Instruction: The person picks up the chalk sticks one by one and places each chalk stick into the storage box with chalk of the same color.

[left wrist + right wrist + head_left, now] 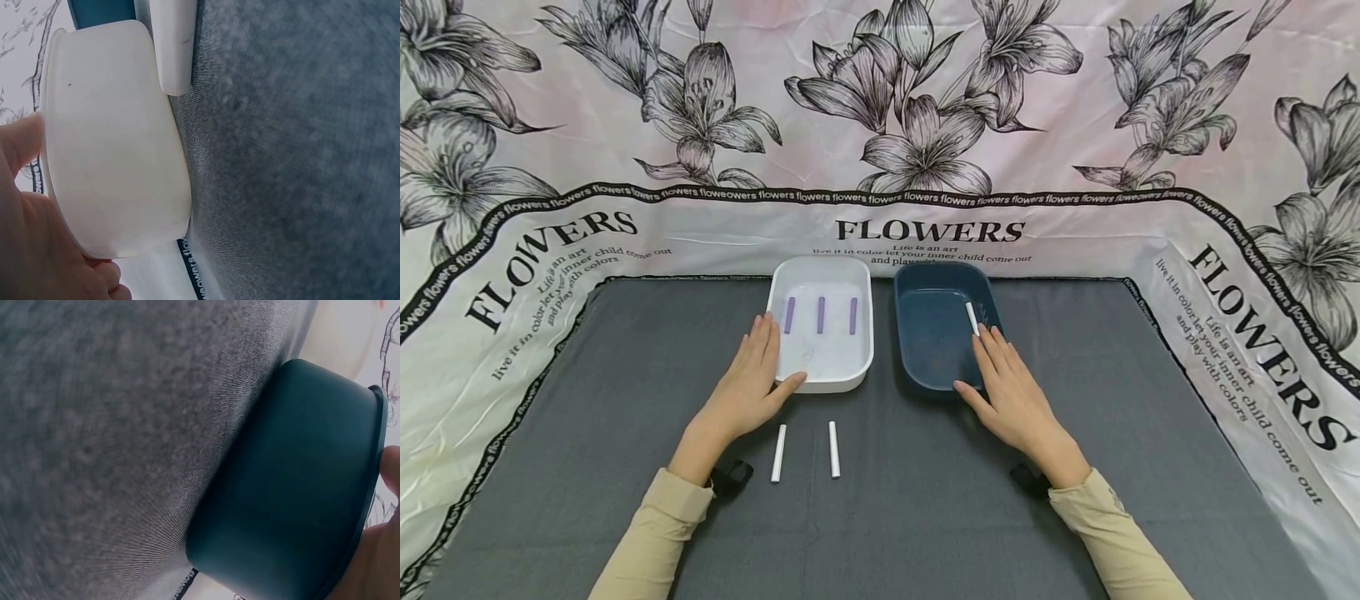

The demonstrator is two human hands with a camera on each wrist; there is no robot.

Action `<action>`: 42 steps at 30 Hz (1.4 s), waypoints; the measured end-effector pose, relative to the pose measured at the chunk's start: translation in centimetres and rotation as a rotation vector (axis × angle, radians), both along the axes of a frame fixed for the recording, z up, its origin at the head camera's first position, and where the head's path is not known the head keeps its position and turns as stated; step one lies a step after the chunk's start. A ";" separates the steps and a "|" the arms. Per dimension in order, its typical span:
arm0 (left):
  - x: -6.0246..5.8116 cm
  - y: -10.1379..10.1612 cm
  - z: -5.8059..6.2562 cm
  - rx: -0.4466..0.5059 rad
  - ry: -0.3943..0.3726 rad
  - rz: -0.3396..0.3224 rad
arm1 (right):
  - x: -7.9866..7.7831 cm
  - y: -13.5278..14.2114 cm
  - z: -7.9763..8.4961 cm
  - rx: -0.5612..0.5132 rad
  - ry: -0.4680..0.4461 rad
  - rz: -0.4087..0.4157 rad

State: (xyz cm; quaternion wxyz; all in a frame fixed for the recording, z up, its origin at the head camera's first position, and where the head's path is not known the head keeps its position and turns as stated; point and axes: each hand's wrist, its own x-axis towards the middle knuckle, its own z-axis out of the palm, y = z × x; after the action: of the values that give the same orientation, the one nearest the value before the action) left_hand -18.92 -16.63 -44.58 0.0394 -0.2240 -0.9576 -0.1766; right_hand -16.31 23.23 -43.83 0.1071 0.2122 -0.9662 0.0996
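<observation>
My left hand [748,379] lies along the left side of a white tub [823,386], its fingers straight and its thumb at the front rim. In the left wrist view the thumb touches the rim of the same white tub [112,137]. Three purple chalk sticks [821,315] lie spaced apart inside it. My right hand [1013,396] rests at the right side of a dark blue tub [928,387], fingers extended, thumb by the front rim. A white chalk stick [972,317] lies in that tub, partly hidden by the fingers. The right wrist view shows the blue tub's wall [281,481].
Two white chalk sticks, a left one [778,453] and a right one [834,450], lie on the grey cloth [910,517] in front of the white tub. Behind both tubs rises a flower-printed cloth [737,233].
</observation>
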 end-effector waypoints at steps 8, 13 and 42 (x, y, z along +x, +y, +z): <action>0.2 0.1 0.0 -0.003 0.011 0.004 | 0.2 -0.2 0.1 0.006 -0.042 -0.034; 0.3 0.1 0.2 0.011 0.013 0.000 | 0.4 -0.3 0.3 -0.013 -0.069 -0.094; 0.3 0.6 2.0 -0.061 0.041 -0.027 | 0.2 0.0 0.7 -0.049 -0.191 -0.100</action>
State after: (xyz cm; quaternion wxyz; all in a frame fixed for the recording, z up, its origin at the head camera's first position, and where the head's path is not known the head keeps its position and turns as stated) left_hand -18.61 -16.03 -42.54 0.0496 -0.2418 -0.9584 -0.1434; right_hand -16.08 23.24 -43.12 0.0247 0.1504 -0.9787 0.1377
